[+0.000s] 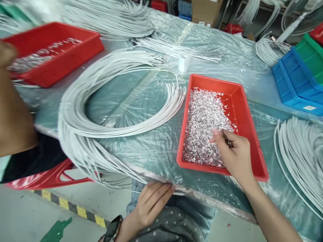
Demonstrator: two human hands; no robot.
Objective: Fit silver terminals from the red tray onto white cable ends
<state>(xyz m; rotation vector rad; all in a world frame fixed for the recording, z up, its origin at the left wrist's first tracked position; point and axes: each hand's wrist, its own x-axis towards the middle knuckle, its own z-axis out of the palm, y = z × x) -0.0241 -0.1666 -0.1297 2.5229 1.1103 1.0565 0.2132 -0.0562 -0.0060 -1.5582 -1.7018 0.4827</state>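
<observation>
My right hand reaches into a red tray holding a heap of small silvery metal pieces; its thumb and fingers pinch together over the heap, with something small and dark between them. My left hand is at the table's near edge, fingers closed on the ends of white wires from a large looped bundle that sags over the edge. A watch is on that wrist.
Another person's arm is at the far left beside a second red tray of metal pieces. More white wire bundles lie at the back and right. Blue and green bins stand back right. Plastic sheeting covers the table.
</observation>
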